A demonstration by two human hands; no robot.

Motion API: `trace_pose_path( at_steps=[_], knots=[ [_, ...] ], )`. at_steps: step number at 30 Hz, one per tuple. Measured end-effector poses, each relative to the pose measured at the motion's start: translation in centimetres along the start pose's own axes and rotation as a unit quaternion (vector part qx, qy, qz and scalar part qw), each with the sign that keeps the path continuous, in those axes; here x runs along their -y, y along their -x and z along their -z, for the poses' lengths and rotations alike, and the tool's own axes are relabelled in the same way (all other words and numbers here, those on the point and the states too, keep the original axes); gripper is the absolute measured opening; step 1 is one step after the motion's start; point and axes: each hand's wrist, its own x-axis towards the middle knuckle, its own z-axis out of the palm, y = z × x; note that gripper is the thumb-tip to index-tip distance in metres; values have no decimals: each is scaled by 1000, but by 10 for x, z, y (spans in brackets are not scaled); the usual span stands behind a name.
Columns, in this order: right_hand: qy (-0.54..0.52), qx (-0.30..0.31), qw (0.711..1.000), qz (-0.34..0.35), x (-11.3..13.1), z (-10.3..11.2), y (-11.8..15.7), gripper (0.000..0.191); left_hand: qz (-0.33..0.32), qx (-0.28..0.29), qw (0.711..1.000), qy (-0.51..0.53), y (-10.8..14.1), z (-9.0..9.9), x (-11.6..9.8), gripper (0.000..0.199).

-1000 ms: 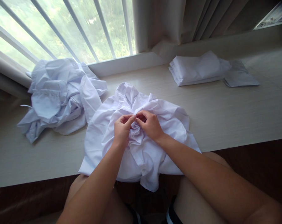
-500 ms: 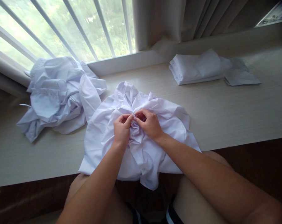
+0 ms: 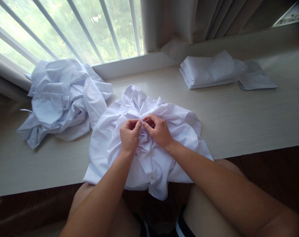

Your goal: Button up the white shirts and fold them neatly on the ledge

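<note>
Hands (image 3: 129,135) (image 3: 160,131) still pinching white garment (image 3: 151,159), position barely changed

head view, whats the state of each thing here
Middle white cloth garment: rumpled, spread out, bunched at its centre
Left hand: pinching that garment
Right hand: pinching that garment
Crumpled white cloth garment: heaped
White rectangular cloth bundle: folded
Small greyish-white thin rectangle: lying flat, material unclear
Brownish-grey fabric curtains: hanging in folds, parted

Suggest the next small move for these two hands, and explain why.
Perhaps the right hand should gently tug while the left hand holds firm: both pinch the white garment beneath them at nearly one spot, with cloth bunched just below.
</note>
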Motion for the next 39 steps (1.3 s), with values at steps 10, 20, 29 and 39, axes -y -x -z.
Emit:
trace_pose_path(
  at_steps=[10,20,29,39],
  knots=[
    [17,5,999,48,-3,1,0,12,-43,6,997,-59,-1,3,-9,19],
    [8,16,999,27,-2,3,-2,9,-36,11,998,-54,0,3,-8,17],
    [1,29,1000,10,-3,3,-2,9,-60,12,992,-106,3,3,-7,13],
    [1,35,999,-2,-1,3,-2,11,-57,17,991,-117,6,3,-7,10]
  ],
)
